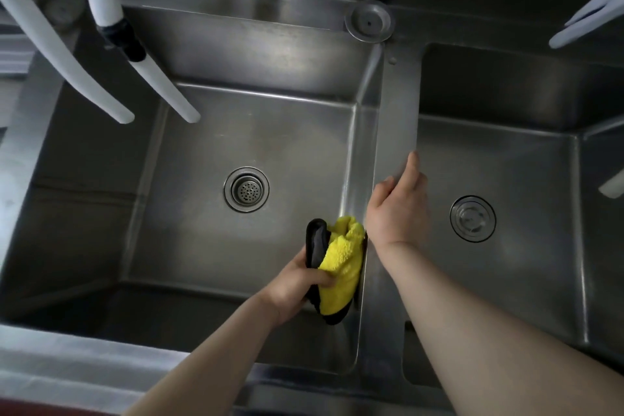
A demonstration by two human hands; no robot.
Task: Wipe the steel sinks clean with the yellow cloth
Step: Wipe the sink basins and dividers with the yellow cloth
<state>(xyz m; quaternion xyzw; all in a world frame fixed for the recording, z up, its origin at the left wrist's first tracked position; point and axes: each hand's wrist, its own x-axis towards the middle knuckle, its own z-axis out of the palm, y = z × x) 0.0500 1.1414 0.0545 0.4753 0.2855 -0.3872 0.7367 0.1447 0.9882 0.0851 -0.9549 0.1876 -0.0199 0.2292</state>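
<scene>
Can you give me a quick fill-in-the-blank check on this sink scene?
1. The left hand grips the yellow-and-grey microfibre cloth against the ____ wall of the middle steel basin.
2. The right hand rests on the steel ____ between two basins.
3. The round strainer drain in the middle basin is ____ by the cloth.

Missing words: right; divider; not covered

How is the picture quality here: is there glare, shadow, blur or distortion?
Head view: wide-angle bending curves the sink edges; soft glare runs along the divider; the near-left basin wall lies in deep shadow; the cloth in the left hand is sharp; the right hand is slightly soft.
</scene>
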